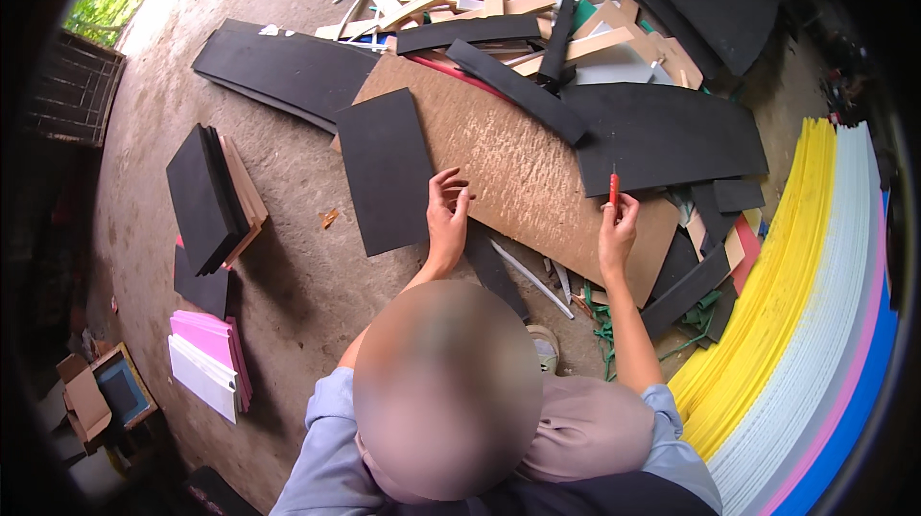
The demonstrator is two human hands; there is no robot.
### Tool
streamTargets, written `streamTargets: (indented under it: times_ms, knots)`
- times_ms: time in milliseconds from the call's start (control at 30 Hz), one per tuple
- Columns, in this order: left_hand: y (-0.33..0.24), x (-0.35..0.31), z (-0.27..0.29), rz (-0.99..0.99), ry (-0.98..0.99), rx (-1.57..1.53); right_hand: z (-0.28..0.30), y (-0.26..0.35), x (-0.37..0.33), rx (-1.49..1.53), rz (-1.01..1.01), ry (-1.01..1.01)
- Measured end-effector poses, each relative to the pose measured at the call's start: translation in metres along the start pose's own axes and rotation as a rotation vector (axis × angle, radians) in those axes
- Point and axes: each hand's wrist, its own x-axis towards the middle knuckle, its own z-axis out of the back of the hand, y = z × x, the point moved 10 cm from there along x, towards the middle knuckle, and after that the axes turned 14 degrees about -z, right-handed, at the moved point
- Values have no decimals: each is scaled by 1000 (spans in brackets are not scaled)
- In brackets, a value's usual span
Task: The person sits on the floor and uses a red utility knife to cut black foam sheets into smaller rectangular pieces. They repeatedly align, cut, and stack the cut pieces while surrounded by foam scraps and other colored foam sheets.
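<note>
At 9 o'clock from the left hand stands a stack of black and tan foam sheets (pixel 203 199). At 10 o'clock lies a black rectangular foam panel (pixel 382 171), overlapping a rough brown flat board (pixel 523 156). Left hand (pixel 448 211): fingers half-curled, at the panel's right edge; contact cannot be confirmed. Right hand (pixel 619 226): fingers closed around a slim red-handled tool (pixel 614 188), tip toward 12 o'clock.
</note>
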Motion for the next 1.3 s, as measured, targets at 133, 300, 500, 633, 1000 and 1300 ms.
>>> streamTargets:
  times_ms: [133, 300, 500, 633, 1000, 1300]
  knots:
    - [20, -30, -154, 123, 314, -179, 107, -65, 31, 345, -243, -153]
    - [53, -10, -210, 48, 230, 108, 129, -99, 8, 470, -387, -147]
    - [46, -12, -273, 273, 332, 58, 156, -126, -20, 438, -467, -163]
    - [22, -4, -295, 262, 347, -261, 167, -101, -17, 564, -454, -170]
    - [-9, -70, -207, 570, 294, -825, 280, -22, -26, 786, -204, -367]
    - [5, -107, -20, 712, 182, -629, 214, 13, -24, 921, -200, -250]
